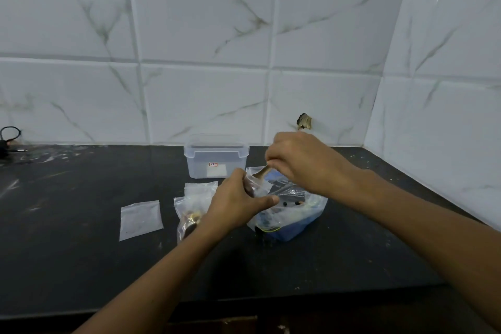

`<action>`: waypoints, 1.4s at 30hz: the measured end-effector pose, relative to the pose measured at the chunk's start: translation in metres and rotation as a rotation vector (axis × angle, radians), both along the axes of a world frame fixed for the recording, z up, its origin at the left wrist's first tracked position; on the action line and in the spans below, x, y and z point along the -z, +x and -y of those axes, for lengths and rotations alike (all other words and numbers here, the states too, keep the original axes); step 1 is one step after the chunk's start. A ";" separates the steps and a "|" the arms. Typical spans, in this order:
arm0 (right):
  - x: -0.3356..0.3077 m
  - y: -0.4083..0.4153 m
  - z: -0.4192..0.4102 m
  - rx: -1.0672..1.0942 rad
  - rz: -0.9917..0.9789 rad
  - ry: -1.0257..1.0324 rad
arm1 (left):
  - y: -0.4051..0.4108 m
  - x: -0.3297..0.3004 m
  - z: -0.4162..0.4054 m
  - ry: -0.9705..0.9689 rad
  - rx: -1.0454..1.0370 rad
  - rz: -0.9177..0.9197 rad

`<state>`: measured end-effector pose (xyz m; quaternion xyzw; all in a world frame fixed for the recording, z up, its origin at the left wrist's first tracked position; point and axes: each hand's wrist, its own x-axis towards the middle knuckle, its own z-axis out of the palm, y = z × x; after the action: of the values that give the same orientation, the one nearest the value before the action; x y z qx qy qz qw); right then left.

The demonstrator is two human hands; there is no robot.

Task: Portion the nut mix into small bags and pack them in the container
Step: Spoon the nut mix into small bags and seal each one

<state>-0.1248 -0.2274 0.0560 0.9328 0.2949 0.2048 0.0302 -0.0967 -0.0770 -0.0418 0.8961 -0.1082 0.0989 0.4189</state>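
Observation:
A large clear and blue bag of nut mix [291, 214] lies on the black counter [81, 266]. My left hand [238, 202] grips a small clear bag at its mouth, right beside the big bag's opening. My right hand [303, 161] holds a wooden spoon [261, 171] by its handle, tilted down toward that small bag. A small bag with nuts inside [191, 211] stands left of my left wrist. An empty flat small bag [141, 219] lies further left. The clear lidded container [216, 156] stands by the wall.
A black cable [9, 138] sits at the far left against the tiled wall. A hole in the tile [304, 121] shows behind my right hand. The counter's front edge runs along the bottom, and the side wall closes the right.

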 end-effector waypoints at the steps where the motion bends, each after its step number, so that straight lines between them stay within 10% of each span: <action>1: 0.001 -0.005 -0.004 -0.048 0.081 -0.114 | 0.001 0.000 0.000 -0.021 -0.006 -0.003; 8: -0.006 -0.001 0.007 0.039 0.185 0.148 | 0.010 0.014 -0.013 -0.153 -0.049 -0.016; 16: 0.064 0.063 0.052 0.556 -0.242 0.370 | 0.013 0.031 -0.028 -0.261 0.059 -0.338; 31: 0.100 0.080 0.018 0.504 -0.886 0.896 | 0.017 0.038 -0.025 -0.321 0.181 -0.432; 42: 0.101 0.085 0.016 0.567 -0.948 0.982 | 0.014 0.035 -0.031 -0.366 0.167 -0.446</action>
<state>-0.0397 -0.2437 -0.0448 0.8677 -0.1019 -0.1272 -0.4696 -0.0831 -0.0463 -0.0765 0.7934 -0.0671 -0.1174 0.5935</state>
